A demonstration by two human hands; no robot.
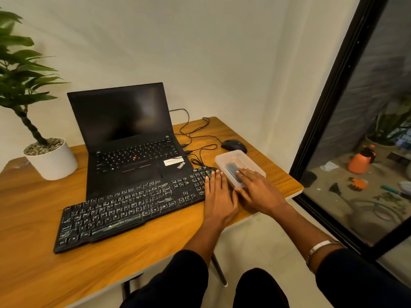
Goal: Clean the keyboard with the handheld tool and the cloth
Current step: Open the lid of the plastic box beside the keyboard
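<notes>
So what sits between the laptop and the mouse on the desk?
Head view: only thin black cables looping over bare desk between laptop and mouse.

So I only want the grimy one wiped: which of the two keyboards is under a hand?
The separate black keyboard in front of the laptop; the left hand lies on its right end.

Wooden table (155, 252) bears keyboard (133, 207), laptop (133, 152), mouse (234, 145), plastic box (253, 162), potted plant (51, 158).
</notes>
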